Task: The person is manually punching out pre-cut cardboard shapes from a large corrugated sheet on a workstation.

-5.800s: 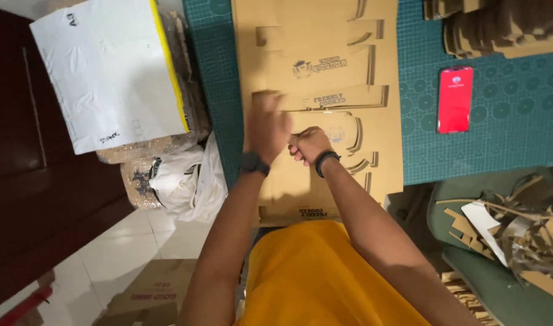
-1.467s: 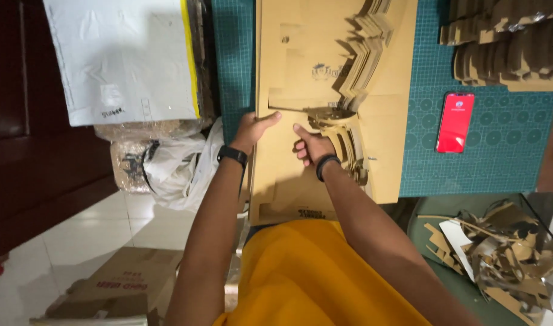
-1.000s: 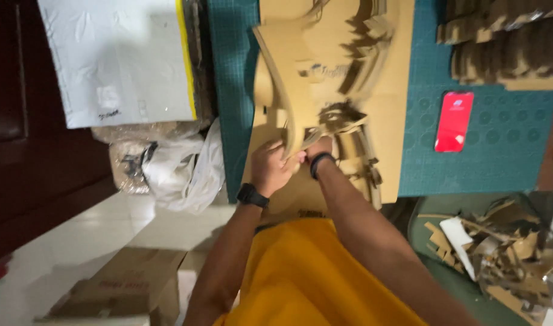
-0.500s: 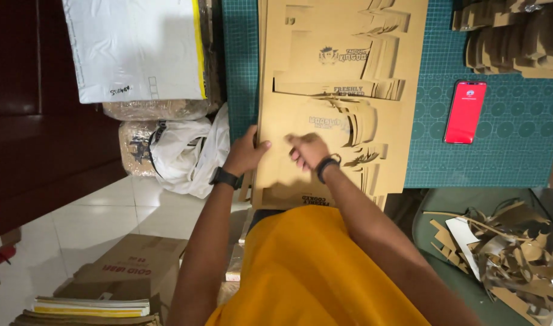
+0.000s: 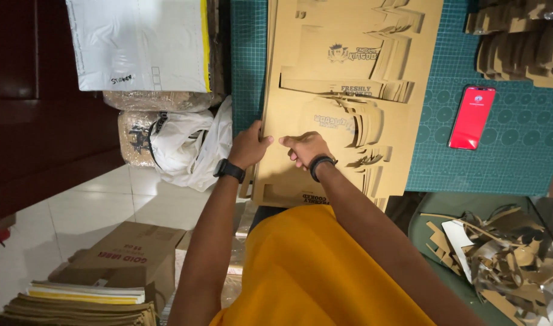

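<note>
Pinching the near left edge of the stacked brown die-cut cardboard sheets (image 5: 343, 102), left hand (image 5: 247, 147) is steadying them; right hand (image 5: 305, 148), fingers curled, is pressing the top sheet flat.

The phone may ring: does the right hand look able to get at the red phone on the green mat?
Probably yes. The right hand rests on the cardboard stack, and the red phone lies uncovered on the green mat, with nothing standing between.
</note>
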